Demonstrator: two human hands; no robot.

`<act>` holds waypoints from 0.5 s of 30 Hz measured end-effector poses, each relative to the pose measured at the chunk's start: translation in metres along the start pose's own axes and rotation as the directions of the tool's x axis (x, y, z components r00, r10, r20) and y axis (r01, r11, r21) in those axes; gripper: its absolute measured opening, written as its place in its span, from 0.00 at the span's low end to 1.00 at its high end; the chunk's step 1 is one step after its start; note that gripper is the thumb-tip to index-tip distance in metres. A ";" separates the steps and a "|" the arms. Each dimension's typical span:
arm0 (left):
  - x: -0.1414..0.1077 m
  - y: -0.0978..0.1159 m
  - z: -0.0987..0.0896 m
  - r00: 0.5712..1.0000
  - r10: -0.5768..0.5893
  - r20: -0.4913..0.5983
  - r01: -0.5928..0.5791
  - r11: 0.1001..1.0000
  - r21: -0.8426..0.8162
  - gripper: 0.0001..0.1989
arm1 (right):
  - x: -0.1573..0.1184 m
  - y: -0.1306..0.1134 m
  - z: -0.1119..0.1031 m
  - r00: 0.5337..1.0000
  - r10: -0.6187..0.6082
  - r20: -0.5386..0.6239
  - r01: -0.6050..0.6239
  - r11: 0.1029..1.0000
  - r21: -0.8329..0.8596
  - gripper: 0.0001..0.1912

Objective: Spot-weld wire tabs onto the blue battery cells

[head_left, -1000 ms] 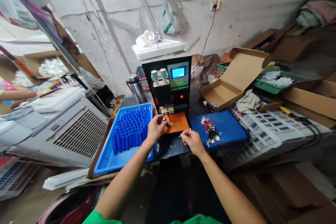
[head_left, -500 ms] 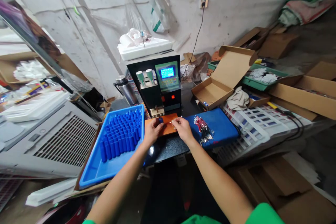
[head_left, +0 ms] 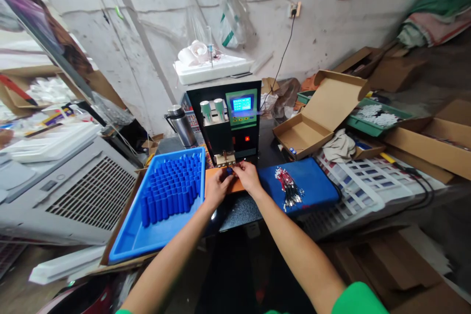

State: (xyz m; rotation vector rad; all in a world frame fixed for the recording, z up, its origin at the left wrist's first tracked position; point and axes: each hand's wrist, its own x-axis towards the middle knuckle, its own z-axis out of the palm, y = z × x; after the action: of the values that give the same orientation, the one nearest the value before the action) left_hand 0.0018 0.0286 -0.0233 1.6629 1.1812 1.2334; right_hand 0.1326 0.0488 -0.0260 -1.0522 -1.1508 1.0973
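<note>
My left hand (head_left: 216,187) is closed around a dark blue cylinder (head_left: 229,171), like a battery cell, low over an orange board (head_left: 236,186). Close against it, my right hand (head_left: 248,176) pinches something small at the cylinder's end; the fingers cover it. Both hands are just below the electrode tips (head_left: 225,159) of a black spot welder (head_left: 217,132) with a lit screen. Left of them, a blue tray (head_left: 127,238) bears many upright blue cylinders (head_left: 171,189). To the right, a bundle of red and black wire leads (head_left: 289,187) lies on a blue pad (head_left: 318,184).
A steel flask (head_left: 181,125) stands behind the tray. Beyond the pad are an open cardboard box (head_left: 309,127), a white plastic crate (head_left: 353,186) and a green bin (head_left: 379,117) with white pieces. White foam (head_left: 213,68) lies on top of the welder.
My right hand has moved left and forward, closing the gap to my left hand beneath the electrodes. A small white piece at its fingertips is now hidden. The view has shifted slightly.
</note>
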 end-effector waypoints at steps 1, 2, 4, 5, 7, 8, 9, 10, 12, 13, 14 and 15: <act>0.000 -0.001 0.000 1.000 -0.001 0.000 0.001 1.000 0.002 0.17 | 0.000 0.000 0.000 1.000 -0.006 -0.002 0.006 1.000 -0.017 0.10; 0.000 -0.002 0.000 1.000 -0.003 0.002 0.003 1.000 0.005 0.17 | 0.000 0.001 0.000 1.000 -0.013 -0.002 0.012 0.999 -0.034 0.11; -0.001 -0.002 0.000 1.000 -0.006 0.004 0.006 1.000 0.001 0.18 | 0.000 0.000 0.000 1.000 -0.026 -0.001 0.026 0.997 -0.069 0.11; -0.001 -0.002 0.000 1.000 -0.006 0.006 0.006 1.000 -0.004 0.18 | 0.000 0.000 0.000 0.999 -0.034 0.000 0.034 0.996 -0.086 0.11; -0.001 -0.002 0.000 1.000 -0.004 0.009 0.004 1.000 -0.017 0.19 | -0.001 -0.002 0.000 0.999 -0.046 0.001 0.046 0.993 -0.110 0.11; -0.001 -0.001 0.000 1.000 -0.002 0.011 0.002 1.000 -0.021 0.19 | -0.001 -0.003 0.000 0.999 -0.051 0.001 0.051 0.992 -0.116 0.11; -0.001 -0.001 0.000 1.000 0.001 0.010 0.000 1.000 -0.023 0.20 | -0.001 -0.004 0.000 0.999 -0.054 0.003 0.054 0.991 -0.121 0.10; -0.001 -0.001 0.000 1.000 0.002 0.008 -0.002 1.000 -0.024 0.20 | -0.001 -0.004 0.000 0.998 -0.056 0.004 0.056 0.990 -0.127 0.10; 0.000 -0.001 0.001 1.000 0.002 0.003 -0.002 1.000 -0.024 0.19 | -0.001 -0.005 0.000 0.999 -0.054 0.005 0.054 0.988 -0.145 0.10; 0.000 -0.001 0.001 1.000 0.002 0.003 -0.002 1.000 -0.023 0.19 | -0.002 -0.005 0.000 0.999 -0.050 0.004 0.050 0.987 -0.153 0.10; 0.000 -0.001 0.001 1.000 0.002 0.004 -0.002 1.000 -0.025 0.19 | -0.002 -0.005 0.000 0.999 -0.047 0.004 0.047 0.986 -0.160 0.10; 0.000 -0.002 0.001 1.000 0.002 0.005 -0.002 1.000 -0.029 0.19 | -0.002 -0.005 0.000 0.999 -0.045 0.005 0.045 0.986 -0.163 0.10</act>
State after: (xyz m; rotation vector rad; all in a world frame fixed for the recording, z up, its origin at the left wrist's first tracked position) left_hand 0.0019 0.0290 -0.0250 1.6458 1.1538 1.2414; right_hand 0.1330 0.0466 -0.0213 -1.1465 -1.2758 0.9811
